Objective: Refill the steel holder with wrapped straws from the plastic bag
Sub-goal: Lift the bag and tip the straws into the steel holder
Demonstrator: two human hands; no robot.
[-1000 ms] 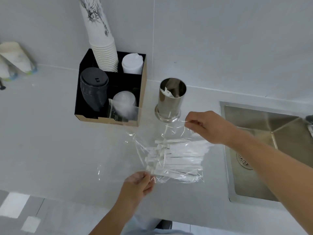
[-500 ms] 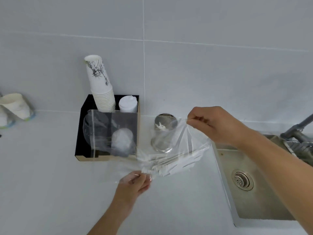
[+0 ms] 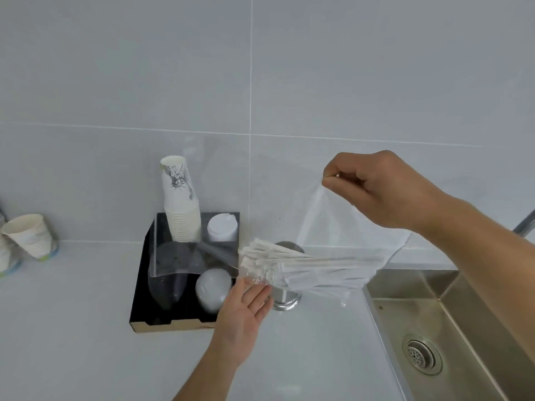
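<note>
A clear plastic bag [image 3: 341, 227] of paper-wrapped straws [image 3: 307, 264] hangs tilted above the counter. My right hand [image 3: 379, 192] pinches its upper right corner and holds it high. The straws lie almost level, with their ends bunched at the bag's lower left end. My left hand [image 3: 246, 308] is under those ends with fingers stretched out, its fingertips touching the plastic. The steel holder [image 3: 285, 302] stands on the counter right behind the bag. Only its rim and base show.
A black organizer box [image 3: 139, 308] to the left holds a stack of paper cups [image 3: 181, 204], white lids [image 3: 222, 227] and clear cups. A loose flap of the bag hangs in front of it. A steel sink [image 3: 451, 328] lies to the right. Paper cups [image 3: 29, 235] sit far left.
My right hand has lifted the bag's corner higher and the straws have slid toward the lower left end. My left hand has let go of its pinch and spread under the straw ends.
</note>
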